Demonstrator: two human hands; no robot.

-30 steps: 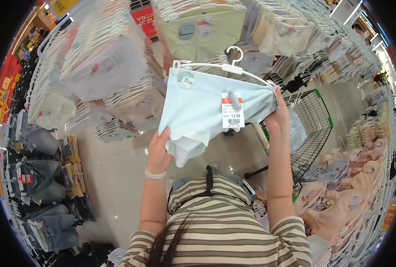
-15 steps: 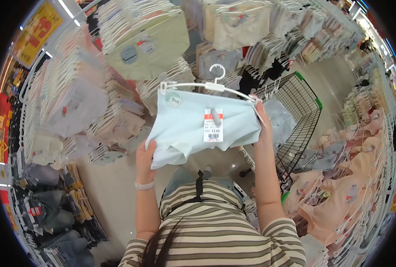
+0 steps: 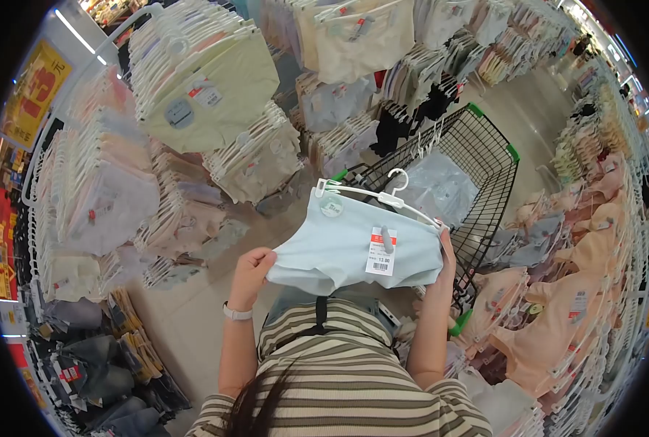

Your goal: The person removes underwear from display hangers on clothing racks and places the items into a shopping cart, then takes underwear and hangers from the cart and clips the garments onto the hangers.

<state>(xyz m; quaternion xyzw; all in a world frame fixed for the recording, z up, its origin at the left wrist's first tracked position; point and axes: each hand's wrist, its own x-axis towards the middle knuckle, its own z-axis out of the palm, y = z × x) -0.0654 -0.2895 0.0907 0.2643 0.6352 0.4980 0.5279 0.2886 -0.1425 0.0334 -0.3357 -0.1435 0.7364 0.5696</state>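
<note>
A pair of pale blue underpants (image 3: 339, 244) hangs from a white clip hanger (image 3: 391, 198) in front of my body. On the fabric are a round sticker (image 3: 331, 205) and a white-and-red price tag (image 3: 380, 251) reading 13.00. My left hand (image 3: 250, 278) pinches the left edge, drawing the cloth out to a point. At the opposite side my right hand (image 3: 446, 266) grips the right edge, just below the hanger's clip; some of its fingers are behind the cloth.
A black wire shopping cart (image 3: 496, 193) with green corners stands beyond my right hand, with plastic-wrapped goods (image 3: 441, 186) inside. Racks of hanging underpants (image 3: 215, 95) fill the left and far side. Peach bras (image 3: 550, 328) hang close on the right. Dark folded garments (image 3: 95, 364) are at lower left.
The underpants and hanger have shifted down and right in view, nearer my body. My left hand now stretches the left edge outward. More of the cart shows as the view has turned.
</note>
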